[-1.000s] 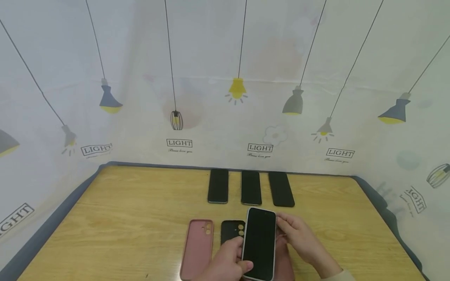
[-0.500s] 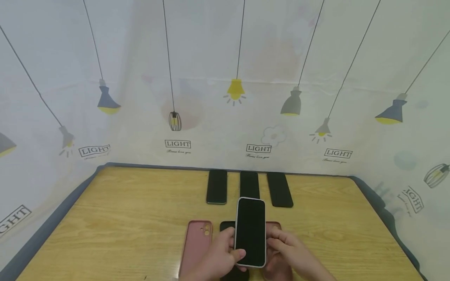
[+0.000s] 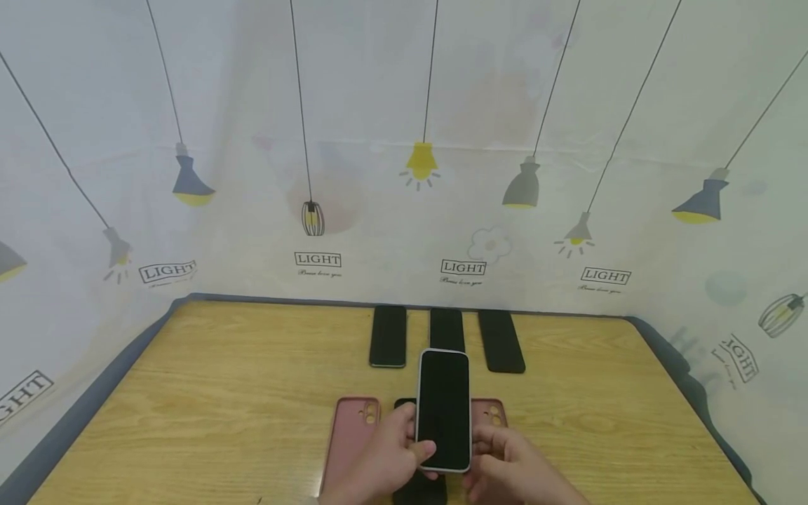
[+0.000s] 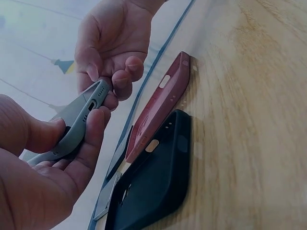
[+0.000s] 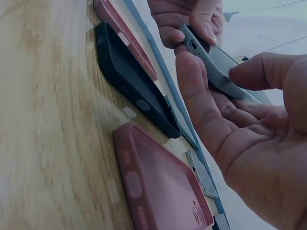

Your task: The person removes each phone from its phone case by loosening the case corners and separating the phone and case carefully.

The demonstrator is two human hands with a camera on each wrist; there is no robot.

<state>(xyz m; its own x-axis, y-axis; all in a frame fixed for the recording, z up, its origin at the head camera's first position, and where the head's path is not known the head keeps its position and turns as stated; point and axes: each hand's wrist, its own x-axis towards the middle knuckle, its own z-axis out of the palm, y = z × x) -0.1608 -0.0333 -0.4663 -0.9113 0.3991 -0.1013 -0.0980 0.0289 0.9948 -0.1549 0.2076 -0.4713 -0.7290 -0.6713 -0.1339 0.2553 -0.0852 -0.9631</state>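
A dark-screened phone [image 3: 445, 410] in a pale grey case is held tilted up over the table. My left hand [image 3: 388, 449] grips its lower left side, thumb over the front. At the lower right edge, my right hand [image 3: 511, 463] pinches the case; its thumb [image 5: 254, 72] lies on the rim and other fingers go behind. The bottom end of the pale case [image 4: 91, 108], with its port opening, faces the left wrist camera. Below lie a black phone case [image 5: 139, 86], partly hidden by the phone, and a pink case [image 5: 163, 177] under the right hand.
Another pink case [image 3: 350, 442] lies to the left on the wooden table [image 3: 221, 407]. Along the back edge are three dark phone-shaped slabs [image 3: 388, 337], the middle one partly covered by the held phone. A printed curtain [image 3: 379, 140] surrounds the table's back and sides.
The phone has moved left and slightly farther from me, now overlapping the middle slab. My right hand has slid from its upper right side down to the lower right edge.
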